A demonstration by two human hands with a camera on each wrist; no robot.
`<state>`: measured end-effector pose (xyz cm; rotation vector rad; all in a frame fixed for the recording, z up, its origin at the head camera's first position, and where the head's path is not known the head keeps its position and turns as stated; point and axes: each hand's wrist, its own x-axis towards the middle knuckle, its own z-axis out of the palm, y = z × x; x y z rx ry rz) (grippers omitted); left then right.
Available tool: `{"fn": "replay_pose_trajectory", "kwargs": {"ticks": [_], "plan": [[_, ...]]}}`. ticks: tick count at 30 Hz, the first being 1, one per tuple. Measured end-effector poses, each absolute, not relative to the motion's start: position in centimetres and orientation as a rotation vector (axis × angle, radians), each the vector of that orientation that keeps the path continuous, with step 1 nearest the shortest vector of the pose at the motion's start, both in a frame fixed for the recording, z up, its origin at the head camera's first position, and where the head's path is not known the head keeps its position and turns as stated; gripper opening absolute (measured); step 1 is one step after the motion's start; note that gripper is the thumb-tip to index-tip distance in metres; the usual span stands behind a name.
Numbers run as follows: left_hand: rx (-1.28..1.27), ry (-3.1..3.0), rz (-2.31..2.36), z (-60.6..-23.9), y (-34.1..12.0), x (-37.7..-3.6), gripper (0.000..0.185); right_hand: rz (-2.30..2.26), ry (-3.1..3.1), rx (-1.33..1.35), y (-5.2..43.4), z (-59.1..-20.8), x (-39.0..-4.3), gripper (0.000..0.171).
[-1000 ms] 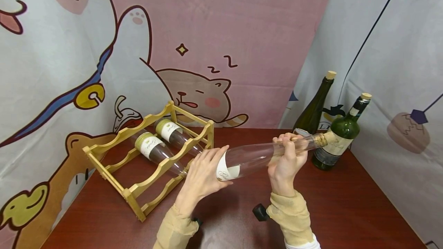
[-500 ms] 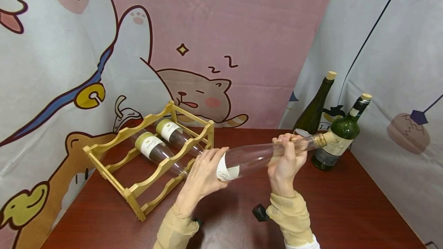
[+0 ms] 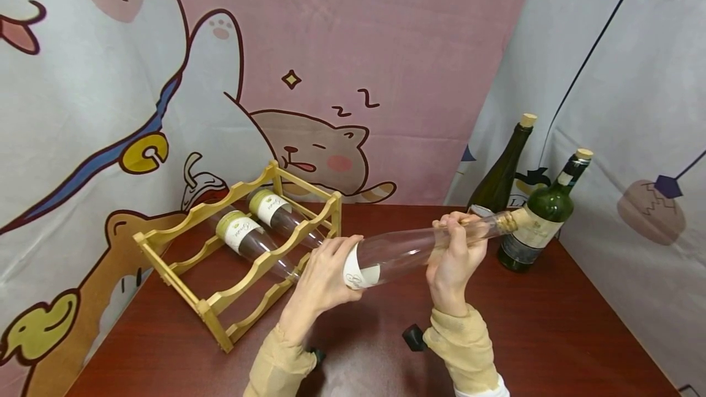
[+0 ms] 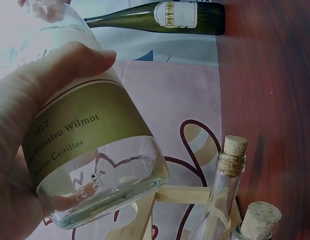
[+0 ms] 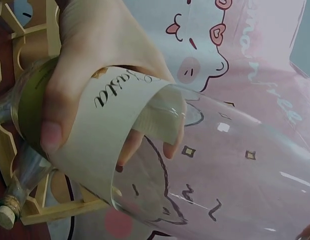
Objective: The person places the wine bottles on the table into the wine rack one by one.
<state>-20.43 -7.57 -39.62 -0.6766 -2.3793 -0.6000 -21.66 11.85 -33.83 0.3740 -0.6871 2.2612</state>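
A clear glass wine bottle is held tilted above the table, its corked neck toward the right. My left hand grips its labelled lower body, the fingers wrapped over the white and olive label. Around the neck curl the fingers of my right hand, just below the cork. In the right wrist view, the left thumb presses on the label. Left of the hands is a wooden wine rack with two similar clear bottles lying in it, one of them a near bottle.
Two corked green bottles stand at the back right: a slim dark one and a wider labelled one. The held bottle's cork overlaps the wider one in the head view. A printed cloth hangs behind the red-brown table.
Both hands and the held bottle have shifted very slightly to the left. The grip on the bottle stays the same, and the rack and the other bottles have not moved.
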Motion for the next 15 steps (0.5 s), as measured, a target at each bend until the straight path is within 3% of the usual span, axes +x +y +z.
{"fn": "replay_pose_trajectory", "kwargs": {"ticks": [15], "plan": [[-0.619,-2.379,-0.63,-39.1,-8.4,-20.4,0.094,2.144,-1.076,0.332,13.0,-33.9,-22.0,0.013]]}}
